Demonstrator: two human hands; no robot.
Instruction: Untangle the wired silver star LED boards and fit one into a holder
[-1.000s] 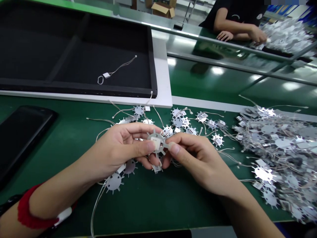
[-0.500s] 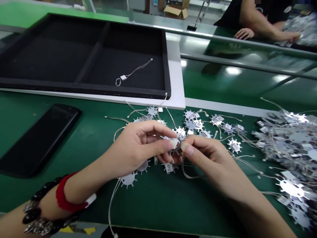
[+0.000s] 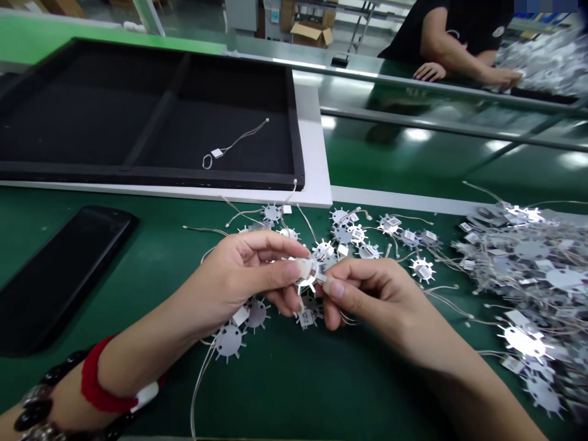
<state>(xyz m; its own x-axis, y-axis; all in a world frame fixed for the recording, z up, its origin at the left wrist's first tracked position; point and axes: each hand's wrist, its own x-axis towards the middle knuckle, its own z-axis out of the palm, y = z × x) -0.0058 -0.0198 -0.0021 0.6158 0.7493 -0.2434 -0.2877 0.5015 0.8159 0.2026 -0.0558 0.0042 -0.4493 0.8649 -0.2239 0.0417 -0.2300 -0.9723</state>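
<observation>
Between the thumb and fingers of my left hand (image 3: 250, 263) is a shiny toothed metal disc (image 3: 307, 283), with a white block partly under the thumb. My right hand (image 3: 372, 291) is closed in a pinch at the disc's right edge, on a small pale strip (image 3: 321, 277) whose kind I cannot make out. Under and around the hands lie several similar discs with thin wires, such as a grey disc (image 3: 229, 340) at lower left and a bright disc (image 3: 421, 269) on the right. My fingers hide part of the held disc.
A large pile of wired discs (image 3: 533, 251) covers the right side of the green table (image 3: 294, 392). At the back left stands a black tray (image 3: 298, 147) holding a wired white block (image 3: 217, 154). A black phone-like slab (image 3: 64, 275) lies left. Across the bench, a person (image 3: 452, 46) handles pale parts.
The whole view has shifted slightly. In my fingers the disc has turned to show a brighter face, and a pale strip now shows between it and my right thumb.
</observation>
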